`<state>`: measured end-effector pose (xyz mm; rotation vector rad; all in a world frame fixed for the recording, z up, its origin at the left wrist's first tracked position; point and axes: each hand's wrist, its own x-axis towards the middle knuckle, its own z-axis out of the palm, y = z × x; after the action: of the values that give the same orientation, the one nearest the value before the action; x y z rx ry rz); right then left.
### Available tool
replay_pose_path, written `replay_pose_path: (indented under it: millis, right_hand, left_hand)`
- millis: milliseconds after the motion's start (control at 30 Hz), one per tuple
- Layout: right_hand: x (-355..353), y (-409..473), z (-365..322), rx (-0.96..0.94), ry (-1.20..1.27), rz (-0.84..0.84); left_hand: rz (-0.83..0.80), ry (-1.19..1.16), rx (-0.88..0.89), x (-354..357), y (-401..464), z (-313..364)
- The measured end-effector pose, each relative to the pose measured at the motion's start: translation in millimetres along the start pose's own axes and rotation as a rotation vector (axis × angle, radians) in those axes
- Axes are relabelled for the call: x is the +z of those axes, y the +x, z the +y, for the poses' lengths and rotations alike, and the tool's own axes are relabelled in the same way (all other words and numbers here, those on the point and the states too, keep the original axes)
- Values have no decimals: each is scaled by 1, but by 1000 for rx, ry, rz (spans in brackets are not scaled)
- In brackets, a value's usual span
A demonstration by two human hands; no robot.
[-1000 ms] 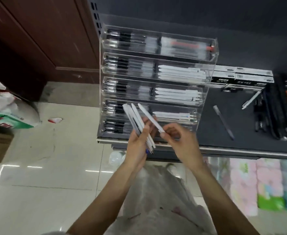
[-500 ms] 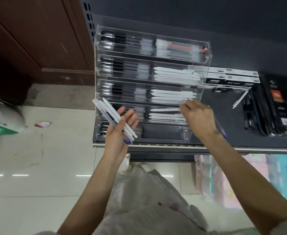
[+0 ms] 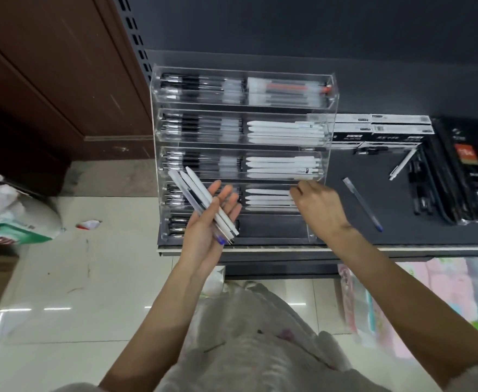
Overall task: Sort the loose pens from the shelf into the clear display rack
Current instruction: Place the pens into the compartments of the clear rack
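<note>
Dark shelf [image 3: 345, 230] is bearing our rack [image 3: 240, 106]; left hand [image 3: 212, 222], fingers straight, is cradling spare pens [image 3: 203, 205] while right hand [image 3: 317, 205] is reaching in, grip hidden.

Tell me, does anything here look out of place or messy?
Yes. Two pens lie loose and slanted on the dark shelf right of the clear rack: a blue-tipped clear pen and a white pen. On the floor, a small crumpled wrapper looks dropped.
</note>
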<state>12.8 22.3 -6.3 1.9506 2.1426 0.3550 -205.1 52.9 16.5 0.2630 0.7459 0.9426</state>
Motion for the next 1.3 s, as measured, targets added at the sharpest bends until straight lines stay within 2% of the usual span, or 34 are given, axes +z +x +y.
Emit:
replay_pose_path:
  millis: [200, 333, 400, 467, 500, 567, 733, 933, 1000, 1033, 1067, 1167, 1300]
  right_hand:
    - [-1, 4, -1, 19, 36, 99]
    - [-9, 3, -6, 72, 102, 68]
    - [-17, -4, -14, 191, 299, 147]
    - [-33, -12, -31, 253, 691, 241]
    - [-45, -15, -41, 276, 890, 229]
    - [-59, -17, -60, 302, 1135, 138]
    - [-65, -17, -72, 373, 1444, -14]
    - [-69, -19, -64, 328, 1590, -191]
    - [-70, -18, -52, 366, 1643, -215]
    - [-70, -18, -42, 391, 1612, -187]
    - [-66, -18, -30, 404, 1472, -103]
    - [-48, -18, 2, 308, 769, 185]
    - [-27, -10, 9, 163, 385, 230]
  left_hand:
    - [-48, -3, -42, 3, 0, -3]
    - [-63, 12, -44, 5, 1, -4]
    - [-67, 10, -46, 6, 1, -5]
    - [-68, 5, -38, 7, 1, -8]
    - [-68, 3, -32, 7, 0, -10]
    - [-84, -4, -25, 9, -2, -14]
    - [-147, 1, -47, 12, -9, -19]
    - [-182, 37, -53, 5, -11, -23]
    - [-156, 39, -49, 2, -10, -23]
    - [-132, 37, -44, -1, -9, -22]
    - [-104, 34, -38, -4, -8, -21]
    - [-34, -16, -20, -14, -7, -18]
    - [35, -57, -21, -18, -7, -16]
